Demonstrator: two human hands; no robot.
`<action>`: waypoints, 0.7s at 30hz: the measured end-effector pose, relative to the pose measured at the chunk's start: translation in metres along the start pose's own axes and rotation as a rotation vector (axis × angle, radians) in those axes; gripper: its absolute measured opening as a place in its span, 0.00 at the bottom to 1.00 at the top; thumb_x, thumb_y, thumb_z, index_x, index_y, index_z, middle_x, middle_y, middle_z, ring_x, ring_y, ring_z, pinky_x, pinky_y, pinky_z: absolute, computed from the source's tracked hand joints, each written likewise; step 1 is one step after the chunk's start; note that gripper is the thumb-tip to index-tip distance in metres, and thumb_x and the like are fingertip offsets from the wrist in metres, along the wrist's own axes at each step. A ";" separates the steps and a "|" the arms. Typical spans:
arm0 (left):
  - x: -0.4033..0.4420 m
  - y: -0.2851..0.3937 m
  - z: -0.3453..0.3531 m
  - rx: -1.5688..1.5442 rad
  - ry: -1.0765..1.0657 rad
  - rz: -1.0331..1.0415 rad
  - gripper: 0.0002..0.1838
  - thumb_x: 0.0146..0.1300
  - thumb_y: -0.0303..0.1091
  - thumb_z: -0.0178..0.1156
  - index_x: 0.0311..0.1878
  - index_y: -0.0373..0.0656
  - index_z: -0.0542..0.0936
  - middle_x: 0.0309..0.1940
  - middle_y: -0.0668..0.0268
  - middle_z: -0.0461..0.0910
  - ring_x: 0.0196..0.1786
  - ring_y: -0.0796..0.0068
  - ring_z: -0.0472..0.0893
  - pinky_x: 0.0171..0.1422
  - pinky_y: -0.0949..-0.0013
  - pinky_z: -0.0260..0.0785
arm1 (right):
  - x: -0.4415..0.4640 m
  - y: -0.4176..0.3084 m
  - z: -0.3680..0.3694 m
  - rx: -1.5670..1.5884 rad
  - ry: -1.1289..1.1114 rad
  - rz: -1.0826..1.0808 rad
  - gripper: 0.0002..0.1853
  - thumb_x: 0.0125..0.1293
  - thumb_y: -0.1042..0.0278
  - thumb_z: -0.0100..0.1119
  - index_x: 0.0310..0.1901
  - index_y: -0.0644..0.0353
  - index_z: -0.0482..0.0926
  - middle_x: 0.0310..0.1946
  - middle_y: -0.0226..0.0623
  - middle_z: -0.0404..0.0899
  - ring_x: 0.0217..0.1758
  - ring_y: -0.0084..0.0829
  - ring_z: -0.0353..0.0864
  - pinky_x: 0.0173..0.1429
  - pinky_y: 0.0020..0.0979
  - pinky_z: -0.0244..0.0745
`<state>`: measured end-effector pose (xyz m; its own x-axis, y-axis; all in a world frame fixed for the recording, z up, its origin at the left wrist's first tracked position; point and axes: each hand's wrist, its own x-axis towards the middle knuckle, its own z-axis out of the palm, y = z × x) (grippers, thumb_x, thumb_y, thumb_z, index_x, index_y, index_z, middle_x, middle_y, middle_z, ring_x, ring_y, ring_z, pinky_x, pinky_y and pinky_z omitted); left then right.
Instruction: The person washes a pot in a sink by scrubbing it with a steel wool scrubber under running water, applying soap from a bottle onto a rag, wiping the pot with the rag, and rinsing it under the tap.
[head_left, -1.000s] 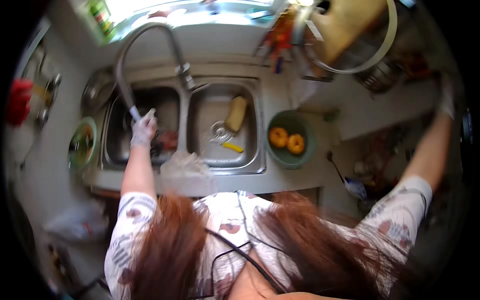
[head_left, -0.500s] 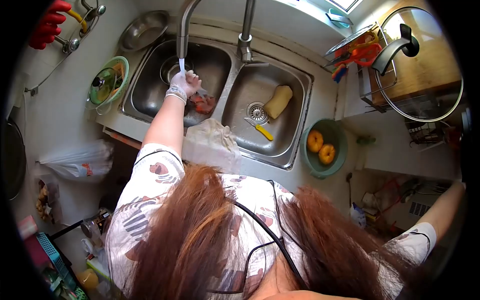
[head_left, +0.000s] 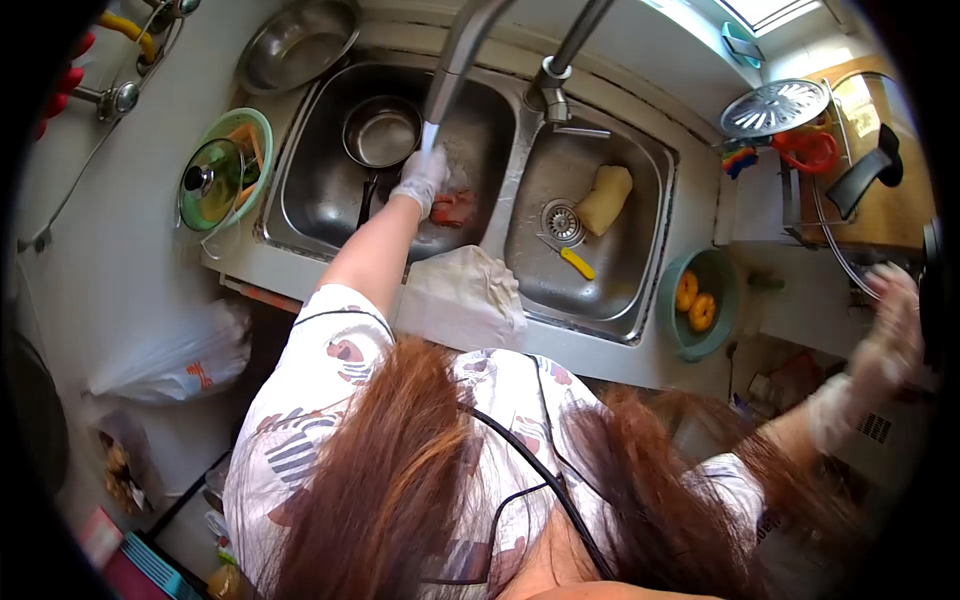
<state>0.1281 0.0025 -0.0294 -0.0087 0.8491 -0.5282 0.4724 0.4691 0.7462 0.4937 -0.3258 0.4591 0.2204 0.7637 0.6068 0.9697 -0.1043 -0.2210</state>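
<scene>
My left hand point(head_left: 424, 180), in a thin clear glove, is in the left sink basin point(head_left: 310, 200) under running water from the tap point(head_left: 458, 65). Its fingers look curled in, but water and blur hide what they hold, if anything. Close beside it, low in the basin, lies a wet reddish piece point(head_left: 453, 209), perhaps raw meat. A small metal pan point(head_left: 383, 133) with a dark handle sits just behind. My right hand point(head_left: 885, 335), also gloved, is raised at the far right near a glass lid's rim, smeared by motion.
In the right basin point(head_left: 560, 285) lie a pale peeled chunk point(head_left: 605, 200) and a yellow-handled knife point(head_left: 577, 263). A green tub point(head_left: 700, 340) holds orange fruits. A cloth point(head_left: 465, 290) drapes the front edge. Left are a green basket point(head_left: 262, 135) and a metal bowl point(head_left: 300, 45).
My right hand has come into view at the right, where only the forearm showed. The camera has turned, shifting the scene. My left hand stays under the tap, with more of the pan uncovered.
</scene>
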 end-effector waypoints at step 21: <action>-0.013 -0.072 -0.117 -0.697 -0.676 -0.608 0.13 0.70 0.42 0.48 0.34 0.45 0.74 0.12 0.76 0.59 0.13 0.80 0.60 0.19 0.74 0.56 | -0.206 -0.169 0.271 -0.148 -1.032 -0.158 0.12 0.51 0.69 0.56 0.39 0.58 0.78 0.38 0.43 0.76 0.44 0.45 0.76 0.54 0.44 0.69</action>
<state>-0.0092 -0.0140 -0.0286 0.5067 0.2297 -0.8309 -0.0404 0.9691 0.2433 0.2555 -0.2927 0.1644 -0.0387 0.9399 -0.3391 0.9981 0.0198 -0.0590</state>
